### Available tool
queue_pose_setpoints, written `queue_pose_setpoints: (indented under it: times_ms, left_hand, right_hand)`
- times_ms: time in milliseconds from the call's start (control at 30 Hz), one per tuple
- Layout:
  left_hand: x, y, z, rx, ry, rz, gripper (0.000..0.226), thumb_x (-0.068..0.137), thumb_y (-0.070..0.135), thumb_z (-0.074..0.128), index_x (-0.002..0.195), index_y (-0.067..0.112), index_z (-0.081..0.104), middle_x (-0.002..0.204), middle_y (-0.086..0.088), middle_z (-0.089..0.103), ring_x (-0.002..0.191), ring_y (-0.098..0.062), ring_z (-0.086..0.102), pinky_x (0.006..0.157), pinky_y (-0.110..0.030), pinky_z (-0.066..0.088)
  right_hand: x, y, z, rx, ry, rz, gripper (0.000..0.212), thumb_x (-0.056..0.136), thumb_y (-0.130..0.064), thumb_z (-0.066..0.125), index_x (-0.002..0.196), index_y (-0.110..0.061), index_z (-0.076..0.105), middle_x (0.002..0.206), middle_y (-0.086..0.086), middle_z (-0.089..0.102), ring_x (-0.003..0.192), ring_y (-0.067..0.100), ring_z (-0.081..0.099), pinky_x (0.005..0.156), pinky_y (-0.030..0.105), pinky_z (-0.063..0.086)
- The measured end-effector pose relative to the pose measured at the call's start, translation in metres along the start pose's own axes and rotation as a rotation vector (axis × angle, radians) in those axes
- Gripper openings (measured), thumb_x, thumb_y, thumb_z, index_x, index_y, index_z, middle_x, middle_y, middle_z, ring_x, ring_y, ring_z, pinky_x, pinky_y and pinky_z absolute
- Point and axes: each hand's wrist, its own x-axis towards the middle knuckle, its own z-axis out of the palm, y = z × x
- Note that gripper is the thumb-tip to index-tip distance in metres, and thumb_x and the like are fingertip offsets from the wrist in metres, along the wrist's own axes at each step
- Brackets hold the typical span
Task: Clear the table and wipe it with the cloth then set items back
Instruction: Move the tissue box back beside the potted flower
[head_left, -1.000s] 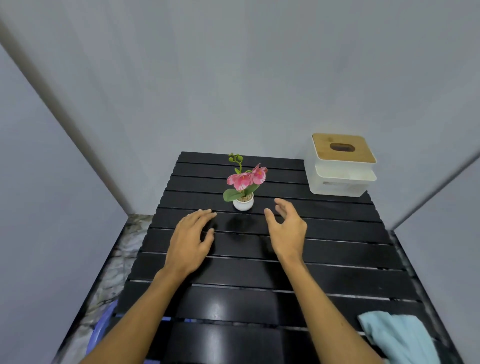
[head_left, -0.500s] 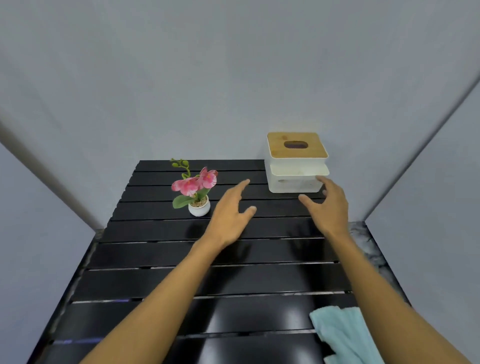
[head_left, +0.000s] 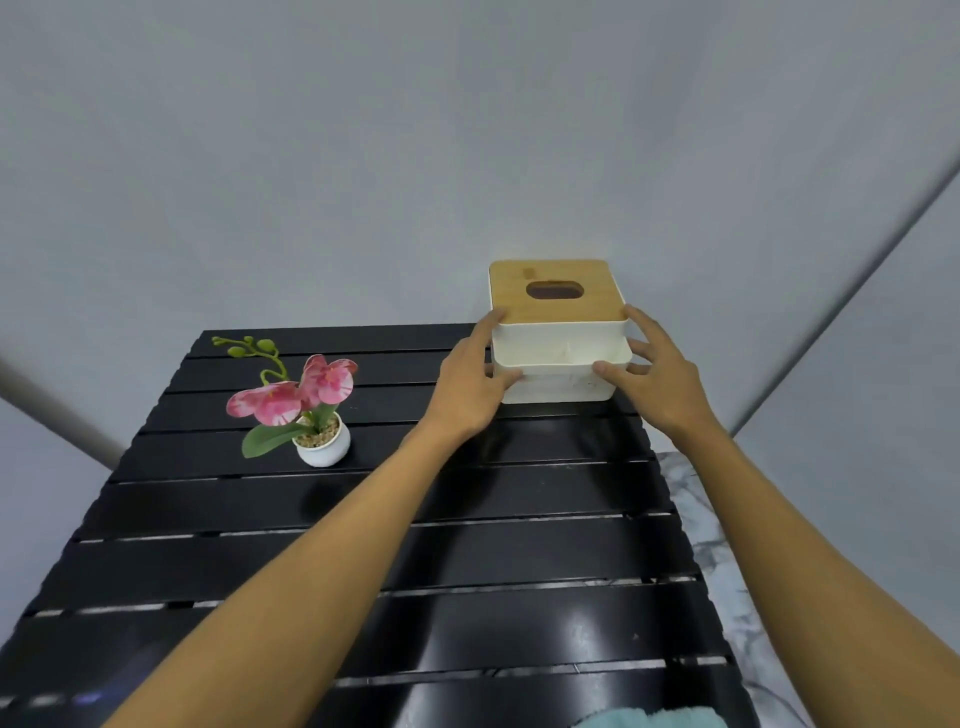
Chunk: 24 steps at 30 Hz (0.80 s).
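A white tissue box (head_left: 558, 358) with a wooden lid stands at the far right corner of the black slatted table (head_left: 467, 597). My left hand (head_left: 470, 382) clasps its left side and my right hand (head_left: 657, 376) clasps its right side, thumbs on the front. The box still rests on the table. A small pink orchid in a white pot (head_left: 311, 410) stands at the far left. A corner of the light blue cloth (head_left: 654, 719) shows at the bottom edge, near right.
Grey walls close in behind and on both sides of the table. A marble-patterned floor (head_left: 727, 561) shows past the table's right edge.
Both hands moved from in front of the orchid to the right and forward, and now grip the tissue box on both sides. The view swung right.
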Motion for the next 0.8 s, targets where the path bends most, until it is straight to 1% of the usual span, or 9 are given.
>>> queue_pose_setpoints:
  times_ms: [167, 233, 333, 400, 500, 600, 633, 733, 800]
  left_hand:
    - [-0.010, -0.005, 0.000, -0.097, 0.090, 0.024, 0.065, 0.089, 0.018, 0.065, 0.143, 0.036, 0.035, 0.135, 0.005, 0.052, 0.101, -0.010, 0.062, 0.089, -0.022, 0.051]
    - [-0.013, -0.007, -0.003, -0.115, 0.109, 0.022, 0.064, 0.089, 0.017, 0.065, 0.143, 0.037, 0.037, 0.131, 0.008, 0.054, 0.098, -0.006, 0.062, 0.084, -0.016, 0.050]
    - [-0.019, -0.009, -0.010, -0.137, 0.122, 0.014, 0.064, 0.088, 0.015, 0.066, 0.142, 0.038, 0.040, 0.130, 0.008, 0.056, 0.096, -0.004, 0.063, 0.086, -0.021, 0.054]
    - [-0.024, -0.010, -0.015, -0.148, 0.136, 0.004, 0.064, 0.088, 0.013, 0.066, 0.141, 0.038, 0.041, 0.129, 0.008, 0.057, 0.095, -0.005, 0.065, 0.086, -0.024, 0.055]
    - [-0.034, -0.012, -0.024, -0.149, 0.149, -0.009, 0.065, 0.087, 0.011, 0.066, 0.141, 0.037, 0.041, 0.122, 0.012, 0.058, 0.091, -0.002, 0.065, 0.081, -0.016, 0.053]
    - [-0.046, -0.016, -0.033, -0.165, 0.174, -0.023, 0.064, 0.086, 0.010, 0.066, 0.141, 0.036, 0.043, 0.119, 0.013, 0.059, 0.086, 0.002, 0.066, 0.079, -0.016, 0.054]
    - [-0.051, -0.017, -0.036, -0.173, 0.185, -0.025, 0.064, 0.086, 0.008, 0.065, 0.140, 0.035, 0.043, 0.119, 0.012, 0.060, 0.085, 0.002, 0.066, 0.078, -0.015, 0.053]
    - [-0.063, -0.022, -0.042, -0.188, 0.225, -0.028, 0.064, 0.086, 0.006, 0.064, 0.140, 0.034, 0.045, 0.117, 0.011, 0.062, 0.085, -0.001, 0.067, 0.078, -0.014, 0.052]
    - [-0.071, -0.025, -0.046, -0.210, 0.248, -0.032, 0.063, 0.087, 0.006, 0.063, 0.140, 0.033, 0.045, 0.116, 0.011, 0.062, 0.090, -0.004, 0.067, 0.079, -0.013, 0.051]
  right_hand:
    - [-0.006, -0.001, 0.004, 0.059, 0.018, -0.027, 0.073, 0.084, -0.025, 0.072, 0.145, -0.032, 0.034, 0.140, 0.005, 0.053, 0.116, 0.021, 0.058, 0.096, 0.032, 0.047]
    - [-0.010, -0.004, 0.007, 0.075, 0.017, -0.037, 0.071, 0.084, -0.023, 0.072, 0.145, -0.032, 0.035, 0.139, 0.005, 0.054, 0.108, 0.014, 0.059, 0.094, 0.029, 0.047]
    - [-0.017, -0.009, 0.014, 0.090, 0.015, -0.052, 0.069, 0.085, -0.020, 0.071, 0.143, -0.031, 0.037, 0.136, 0.004, 0.057, 0.102, 0.009, 0.057, 0.089, 0.023, 0.045]
    - [-0.022, -0.013, 0.018, 0.098, 0.008, -0.056, 0.069, 0.085, -0.018, 0.071, 0.143, -0.031, 0.037, 0.136, 0.003, 0.057, 0.107, 0.013, 0.060, 0.092, 0.026, 0.046]
    - [-0.028, -0.016, 0.026, 0.101, -0.010, -0.055, 0.069, 0.084, -0.018, 0.072, 0.143, -0.030, 0.038, 0.134, 0.001, 0.059, 0.113, 0.018, 0.062, 0.097, 0.032, 0.048]
    - [-0.037, -0.022, 0.034, 0.093, -0.028, -0.056, 0.070, 0.085, -0.018, 0.071, 0.144, -0.031, 0.037, 0.131, -0.003, 0.060, 0.100, 0.009, 0.064, 0.086, 0.015, 0.049]
    - [-0.041, -0.024, 0.038, 0.101, -0.035, -0.054, 0.070, 0.085, -0.017, 0.071, 0.144, -0.032, 0.036, 0.131, -0.004, 0.060, 0.098, 0.007, 0.064, 0.084, 0.013, 0.048]
    - [-0.049, -0.029, 0.048, 0.137, -0.060, -0.050, 0.071, 0.085, -0.014, 0.070, 0.145, -0.032, 0.036, 0.129, -0.005, 0.062, 0.102, 0.007, 0.064, 0.087, 0.013, 0.048]
    - [-0.056, -0.032, 0.055, 0.170, -0.082, -0.042, 0.071, 0.086, -0.013, 0.069, 0.145, -0.035, 0.036, 0.131, -0.006, 0.061, 0.105, 0.007, 0.064, 0.094, 0.021, 0.050]
